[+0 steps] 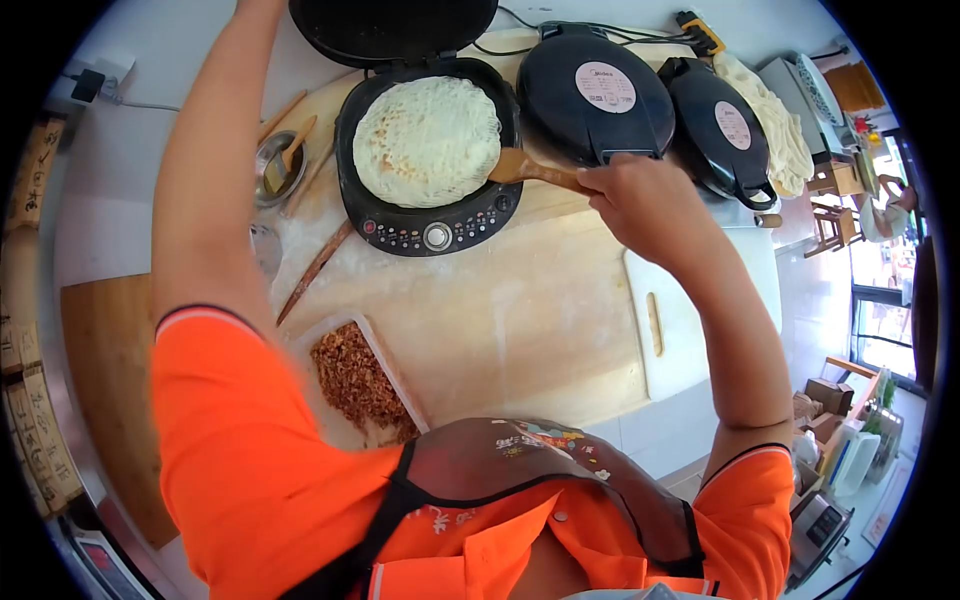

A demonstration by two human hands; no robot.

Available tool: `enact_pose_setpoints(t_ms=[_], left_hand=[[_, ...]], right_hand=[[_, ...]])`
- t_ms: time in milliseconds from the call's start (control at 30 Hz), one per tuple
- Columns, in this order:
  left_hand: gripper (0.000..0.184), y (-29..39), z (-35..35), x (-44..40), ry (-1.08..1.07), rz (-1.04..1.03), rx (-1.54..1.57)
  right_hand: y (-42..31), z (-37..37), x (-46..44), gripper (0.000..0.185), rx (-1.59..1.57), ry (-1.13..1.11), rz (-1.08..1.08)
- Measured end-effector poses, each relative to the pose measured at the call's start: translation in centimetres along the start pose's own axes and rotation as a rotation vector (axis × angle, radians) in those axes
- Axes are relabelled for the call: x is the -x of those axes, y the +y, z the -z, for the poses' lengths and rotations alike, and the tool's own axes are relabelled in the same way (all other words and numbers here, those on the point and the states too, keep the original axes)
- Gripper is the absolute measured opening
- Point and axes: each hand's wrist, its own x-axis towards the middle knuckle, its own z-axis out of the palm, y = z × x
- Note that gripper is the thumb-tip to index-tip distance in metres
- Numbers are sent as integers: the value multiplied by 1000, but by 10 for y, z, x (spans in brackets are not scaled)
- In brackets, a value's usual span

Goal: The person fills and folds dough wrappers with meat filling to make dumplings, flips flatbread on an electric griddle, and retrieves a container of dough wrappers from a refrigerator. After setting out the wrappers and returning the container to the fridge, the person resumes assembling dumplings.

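Note:
My right hand (640, 200) is closed around the handle of a wooden spatula (535, 170). The spatula's blade touches the right edge of a round, pale flatbread (425, 140) with brown spots. This bread lies in an open black electric griddle (437, 225) with a knob and buttons on its front. The griddle's lid (395, 25) is raised at the back. My left arm (210, 170) reaches up past the left side of the griddle, and its hand is beyond the top edge of the view.
Two closed black griddles (570, 120) (715, 165) stand to the right. A metal bowl (278, 165) with a brush and a rolling pin (315, 270) lie left. Nearer are a tray (385, 360) of brown filling and a white cutting board (690, 330). Dough (775, 120) sits far right.

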Motion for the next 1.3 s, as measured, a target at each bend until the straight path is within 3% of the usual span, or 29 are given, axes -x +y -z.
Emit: enact_pose_setpoints(t_ms=[100, 133, 167, 200, 267, 333, 367, 467, 500, 600, 633, 667, 767, 900, 1067, 1133, 1167, 1200, 1300], left_hand=[[31, 53, 20, 104, -304, -135, 31], [33, 23, -1, 139, -417, -177, 88], [41, 34, -1, 176, -610, -134, 91], [63, 47, 5, 212, -758, -107, 63], [87, 93, 14, 250, -995, -62, -263], [97, 104, 5, 280, -943, -13, -266], [81, 119, 9, 286, -857, -20, -295], [70, 122, 0, 284, -826, -18, -322], [48, 118, -3, 285, -709, -110, -308], [24, 94, -15, 272, -656, 2, -251], [20, 94, -10, 256, -533, 67, -196], [21, 82, -8, 239, -527, 65, -183], [28, 52, 2, 175, -642, 340, -94], [26, 13, 1, 137, -685, 588, 340], [25, 67, -5, 151, -783, 266, 21], [27, 82, -18, 181, -854, 179, 81], [33, 106, -10, 193, -968, 221, 126], [51, 117, -8, 203, -1149, 259, 226], [70, 129, -10, 231, -1145, 577, 311]], right_hand=[[11, -48, 11, 23, -272, 118, -7], [13, -68, 12, 25, -371, 171, 1], [9, -86, 13, 28, -533, 155, -80], [5, -108, 11, 31, -813, 137, -172], [0, -148, 6, 34, -1043, 215, -228], [-16, -117, 9, 38, -1313, -1, -399], [-23, -101, 11, 41, -1438, -115, -488], [-33, -88, 18, 41, -1630, -77, -478], [-33, -88, 19, 40, -1552, -54, -465], [-28, -95, 22, 38, -1252, 87, -379], [-23, -107, 22, 38, -1104, 176, -320], [-21, -114, 24, 38, -955, 261, -265], [-26, -116, 29, 38, -945, 152, -358], [-42, -133, 12, 34, -1197, 31, -397], [-54, -141, -13, 24, -1783, -86, -490], [-50, -145, -20, 25, -1991, -143, -521], [-49, -148, -20, 25, -1999, -145, -517], [-48, -151, -20, 26, -2004, -148, -515], [-43, -168, -16, 28, -2072, -157, -478]])
